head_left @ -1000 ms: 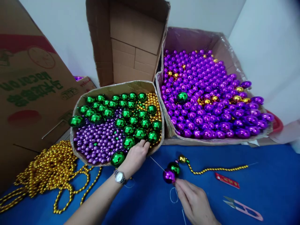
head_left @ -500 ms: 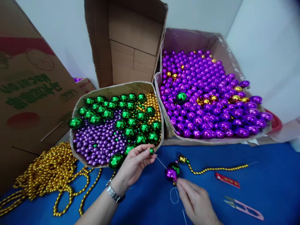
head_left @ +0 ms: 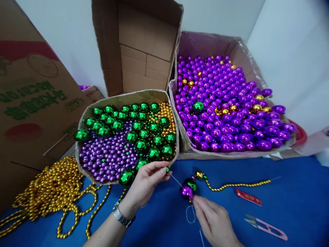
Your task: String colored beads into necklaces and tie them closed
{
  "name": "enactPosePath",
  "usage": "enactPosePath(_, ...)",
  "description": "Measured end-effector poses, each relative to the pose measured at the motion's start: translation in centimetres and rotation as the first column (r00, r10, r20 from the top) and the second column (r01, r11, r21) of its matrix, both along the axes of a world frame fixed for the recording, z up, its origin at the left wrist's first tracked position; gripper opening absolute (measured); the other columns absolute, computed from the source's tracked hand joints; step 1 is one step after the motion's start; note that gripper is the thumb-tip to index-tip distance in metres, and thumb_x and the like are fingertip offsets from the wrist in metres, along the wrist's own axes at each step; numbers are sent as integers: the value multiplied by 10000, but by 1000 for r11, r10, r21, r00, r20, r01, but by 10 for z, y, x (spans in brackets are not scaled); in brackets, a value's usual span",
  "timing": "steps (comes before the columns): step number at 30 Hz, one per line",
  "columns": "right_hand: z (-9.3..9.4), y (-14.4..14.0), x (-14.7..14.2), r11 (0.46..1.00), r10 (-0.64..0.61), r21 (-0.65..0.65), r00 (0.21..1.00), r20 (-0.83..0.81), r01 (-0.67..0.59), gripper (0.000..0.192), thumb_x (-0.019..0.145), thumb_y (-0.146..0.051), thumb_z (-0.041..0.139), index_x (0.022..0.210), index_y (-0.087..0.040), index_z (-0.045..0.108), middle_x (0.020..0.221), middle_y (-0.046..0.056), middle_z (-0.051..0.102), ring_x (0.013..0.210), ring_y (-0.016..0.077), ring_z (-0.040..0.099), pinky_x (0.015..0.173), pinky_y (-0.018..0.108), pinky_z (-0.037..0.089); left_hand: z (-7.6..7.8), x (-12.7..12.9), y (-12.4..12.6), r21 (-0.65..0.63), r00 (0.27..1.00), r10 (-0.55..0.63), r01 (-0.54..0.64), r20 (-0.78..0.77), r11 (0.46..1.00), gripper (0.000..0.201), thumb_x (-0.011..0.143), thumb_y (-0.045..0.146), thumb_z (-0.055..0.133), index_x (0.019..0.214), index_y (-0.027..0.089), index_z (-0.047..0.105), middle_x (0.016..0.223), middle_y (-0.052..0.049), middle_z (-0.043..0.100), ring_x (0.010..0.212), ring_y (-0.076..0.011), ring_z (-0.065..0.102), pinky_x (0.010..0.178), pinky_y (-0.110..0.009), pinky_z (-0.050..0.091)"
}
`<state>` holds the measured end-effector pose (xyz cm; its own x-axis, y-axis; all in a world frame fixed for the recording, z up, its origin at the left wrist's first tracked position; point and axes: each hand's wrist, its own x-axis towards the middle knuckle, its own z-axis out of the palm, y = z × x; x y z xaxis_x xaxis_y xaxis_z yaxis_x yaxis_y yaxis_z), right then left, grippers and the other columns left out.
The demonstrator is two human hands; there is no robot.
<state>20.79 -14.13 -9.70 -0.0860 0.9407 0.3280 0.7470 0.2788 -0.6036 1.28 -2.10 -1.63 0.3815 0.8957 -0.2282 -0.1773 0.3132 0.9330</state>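
Note:
Between thumb and fingers of my left hand (head_left: 150, 178) is a small green bead (head_left: 167, 169), at the near right rim of the bead box. A thin needle (head_left: 176, 179) runs from that bead toward a large purple bead (head_left: 186, 192). My right hand (head_left: 216, 219) is closed at a small gold bead (head_left: 191, 201) just below the purple one. A large green bead (head_left: 191, 183) sits behind it. Farther along the string come a gold ball (head_left: 198, 174) and a strand of small gold beads (head_left: 239, 185). White thread (head_left: 190, 216) loops beside my right hand.
A cardboard box (head_left: 79, 161) holds green, small purple and gold beads. Another box (head_left: 185, 144) is full of purple beads. Gold bead strands (head_left: 48, 188) pile at left. Pink thread snips (head_left: 267, 227) and a red packet (head_left: 248, 197) lie right on the blue table (head_left: 164, 219).
My left hand has moved slightly down and right with the small green bead, closer to the purple bead. My right hand has barely shifted.

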Motion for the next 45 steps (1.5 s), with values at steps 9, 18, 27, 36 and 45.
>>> enactPosePath(9,16,5,-9,982,18,-181,979,-205,-56,235,967,-250,308,1044,-218,528,789,36,648,654,150,621,567,213,457,-3,9,-17,65,993,-85,90,-77,994,199,743,223,710,905,142,627,880,-53,658,743,-132,602,711,-263,501)
enactPosePath(18,6,4,-11,953,50,-266,944,-326,-143,259,978,-305,277,885,-222,504,725,3,630,625,118,621,580,181,458,7,9,-26,159,958,-168,208,-231,965,191,758,262,689,903,144,648,947,-77,670,836,-186,614,752,-295,491)
enactPosePath(27,9,4,-12,946,51,-271,909,-413,-176,285,977,-354,301,869,-219,528,732,13,651,628,120,624,584,183,460,22,-1,-26,260,934,-171,257,-313,931,192,828,281,605,971,169,669,1000,-84,673,907,-210,603,784,-298,479)
enactPosePath(36,12,5,-11,950,32,-272,910,-413,-156,271,975,-337,312,852,-213,519,723,6,645,616,114,614,579,181,453,20,4,-21,254,919,-172,272,-355,928,206,838,304,582,948,163,685,898,-73,678,803,-185,595,713,-269,477)
enactPosePath(45,11,2,-11,947,37,-275,907,-420,-165,276,975,-355,311,862,-218,522,722,1,644,619,113,618,585,176,460,21,6,-23,266,902,-154,276,-403,924,203,834,314,585,926,161,682,889,-72,680,818,-196,602,732,-278,475)
